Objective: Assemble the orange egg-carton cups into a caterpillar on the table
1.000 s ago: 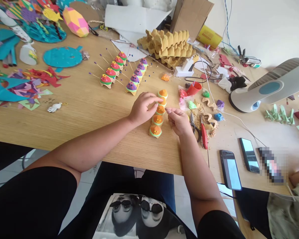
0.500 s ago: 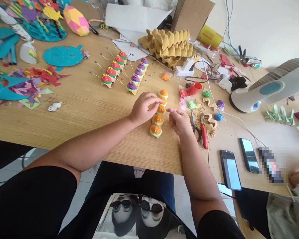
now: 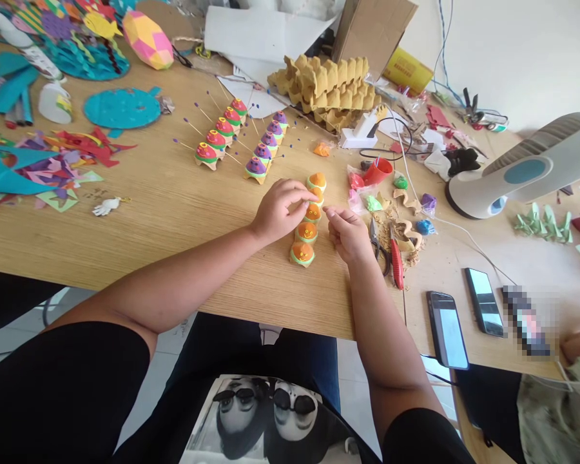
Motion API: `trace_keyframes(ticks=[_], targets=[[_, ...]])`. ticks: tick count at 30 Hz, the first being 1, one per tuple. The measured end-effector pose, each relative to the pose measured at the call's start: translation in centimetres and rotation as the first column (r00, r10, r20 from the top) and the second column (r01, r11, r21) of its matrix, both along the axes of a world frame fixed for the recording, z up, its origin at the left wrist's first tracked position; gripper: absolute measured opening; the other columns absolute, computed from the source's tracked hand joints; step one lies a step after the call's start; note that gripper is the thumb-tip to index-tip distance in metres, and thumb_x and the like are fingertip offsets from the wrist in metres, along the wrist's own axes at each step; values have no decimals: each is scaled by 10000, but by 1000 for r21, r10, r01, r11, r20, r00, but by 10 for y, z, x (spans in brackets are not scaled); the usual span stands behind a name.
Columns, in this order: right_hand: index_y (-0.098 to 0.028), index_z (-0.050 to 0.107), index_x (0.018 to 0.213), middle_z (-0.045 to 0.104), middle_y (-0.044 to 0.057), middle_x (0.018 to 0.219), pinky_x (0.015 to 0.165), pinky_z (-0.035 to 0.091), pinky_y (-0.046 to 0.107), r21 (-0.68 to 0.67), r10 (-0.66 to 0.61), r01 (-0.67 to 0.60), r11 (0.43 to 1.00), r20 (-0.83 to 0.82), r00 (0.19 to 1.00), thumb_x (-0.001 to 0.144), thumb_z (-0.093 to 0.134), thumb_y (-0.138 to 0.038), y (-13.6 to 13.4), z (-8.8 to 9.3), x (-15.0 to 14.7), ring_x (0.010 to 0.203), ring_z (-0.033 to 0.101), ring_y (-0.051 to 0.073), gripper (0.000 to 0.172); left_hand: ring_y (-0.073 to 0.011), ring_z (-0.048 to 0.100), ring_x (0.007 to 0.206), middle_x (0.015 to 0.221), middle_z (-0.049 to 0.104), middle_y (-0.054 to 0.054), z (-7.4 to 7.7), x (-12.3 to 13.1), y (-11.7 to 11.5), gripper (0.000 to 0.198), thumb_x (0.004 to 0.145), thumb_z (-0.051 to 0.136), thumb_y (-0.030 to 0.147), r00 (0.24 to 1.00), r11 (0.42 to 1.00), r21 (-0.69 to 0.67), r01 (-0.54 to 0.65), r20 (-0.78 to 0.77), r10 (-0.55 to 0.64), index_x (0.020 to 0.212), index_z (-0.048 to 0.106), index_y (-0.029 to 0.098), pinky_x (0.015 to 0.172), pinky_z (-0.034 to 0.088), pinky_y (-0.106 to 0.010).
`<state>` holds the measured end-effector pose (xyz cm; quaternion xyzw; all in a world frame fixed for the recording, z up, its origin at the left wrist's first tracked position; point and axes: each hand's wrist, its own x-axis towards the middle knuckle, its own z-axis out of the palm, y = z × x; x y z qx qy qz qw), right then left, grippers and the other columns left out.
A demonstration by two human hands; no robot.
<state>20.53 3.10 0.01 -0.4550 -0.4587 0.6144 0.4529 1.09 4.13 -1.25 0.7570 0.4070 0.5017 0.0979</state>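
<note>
A short row of orange-topped, green-rimmed egg-carton cups (image 3: pixel 305 232) lies on the wooden table (image 3: pixel 174 212). My left hand (image 3: pixel 276 209) curls over the upper part of the row, its fingertips pinched on one cup. My right hand (image 3: pixel 348 233) sits just right of the row with thumb and forefinger pinched together near the same cup. What the right fingers hold is too small to make out.
Two finished rows of red-topped cups (image 3: pixel 221 134) and purple-topped cups (image 3: pixel 265 148) with pins stand farther back. Stacked egg cartons (image 3: pixel 326 90), a glue gun (image 3: pixel 362 132), scissors and red pliers (image 3: pixel 395 258), clay bits, a fan (image 3: pixel 522 171), two phones (image 3: pixel 447 328) and paper scraps (image 3: pixel 48 167) surround the hands.
My right hand has edged slightly left toward the row of cups. My left hand has hardly moved.
</note>
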Motion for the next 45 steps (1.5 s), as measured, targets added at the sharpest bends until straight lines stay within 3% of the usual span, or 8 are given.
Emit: trace_keyframes(ticks=[12, 18, 25, 33, 37, 41, 45], targets=[[-199, 684, 824, 289, -104, 510, 433, 95, 255, -9, -4, 4, 1000, 12, 1000, 669, 831, -607, 0, 1, 0, 456, 186, 66, 461, -196, 631, 988, 985, 702, -34, 2, 1, -1, 186, 922, 568, 168, 1000, 1000, 3, 28, 6, -28, 987, 735, 218, 929, 491, -370], [-198, 676, 769, 259, -98, 513, 428, 106, 259, 16, 8, -8, 1000, 25, 1000, 743, 737, -686, 0, -3, 0, 447, 181, 70, 493, -203, 632, 996, 1001, 702, -40, 3, 1, -3, 152, 933, 591, 226, 999, 999, 1, 52, 2, -52, 992, 731, 220, 936, 491, -386], [-188, 691, 778, 279, -87, 519, 441, 112, 265, 92, 31, -46, 995, 150, 988, 764, 719, -691, 1, -9, 1, 456, 188, 69, 503, -218, 621, 995, 1013, 691, -47, 4, 1, -3, 197, 917, 674, 384, 993, 993, -16, 114, -38, -115, 1031, 732, 234, 941, 472, -412], [-188, 611, 638, 318, -58, 531, 483, 142, 273, 176, 16, -76, 981, 323, 946, 762, 708, -702, -3, -1, -1, 511, 228, 82, 538, -199, 619, 928, 935, 701, -27, 2, 2, 0, 120, 907, 698, 355, 988, 989, 14, 146, -47, -145, 928, 747, 248, 903, 471, -396], [-196, 605, 638, 312, -56, 544, 484, 145, 275, 157, 30, -79, 984, 291, 956, 759, 693, -723, -3, -1, -1, 509, 223, 84, 548, -204, 624, 928, 922, 708, -26, 3, 1, -1, 113, 910, 692, 353, 990, 991, -17, 132, -46, -133, 905, 750, 256, 906, 476, -407], [-204, 674, 767, 293, -69, 555, 465, 138, 269, 94, 41, -58, 994, 181, 983, 765, 656, -756, -2, -2, -1, 491, 213, 85, 552, -205, 634, 935, 927, 718, -31, 3, 1, -1, 117, 910, 690, 349, 995, 994, -25, 102, -16, -103, 905, 746, 246, 906, 483, -407], [-210, 708, 870, 323, -83, 539, 449, 115, 261, 43, 67, -73, 996, 137, 988, 711, 769, -671, -2, -1, -1, 474, 206, 74, 492, -200, 642, 941, 926, 724, -33, 3, 1, -1, 136, 919, 677, 349, 997, 997, -22, 74, 32, -73, 901, 737, 228, 911, 482, -397]])
